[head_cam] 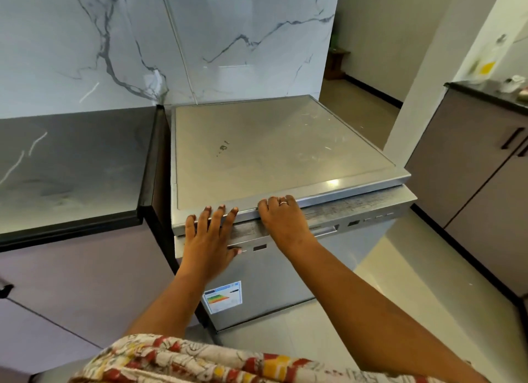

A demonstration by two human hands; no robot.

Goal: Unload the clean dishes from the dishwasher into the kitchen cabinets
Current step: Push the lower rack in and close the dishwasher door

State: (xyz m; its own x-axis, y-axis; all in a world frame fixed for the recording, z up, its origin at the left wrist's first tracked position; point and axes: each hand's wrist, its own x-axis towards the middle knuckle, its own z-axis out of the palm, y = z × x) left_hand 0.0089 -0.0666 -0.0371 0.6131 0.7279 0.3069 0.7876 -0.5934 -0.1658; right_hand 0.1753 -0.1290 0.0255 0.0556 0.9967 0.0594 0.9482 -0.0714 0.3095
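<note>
Dishwasher (257, 154) stands just right of the dark countertop (71, 168), its door (285, 271) below both hands. The left hand (207, 239) lies flat with fingers spread on the top front edge. The right hand (283, 222) curls its fingers over the door's top lip.
</note>
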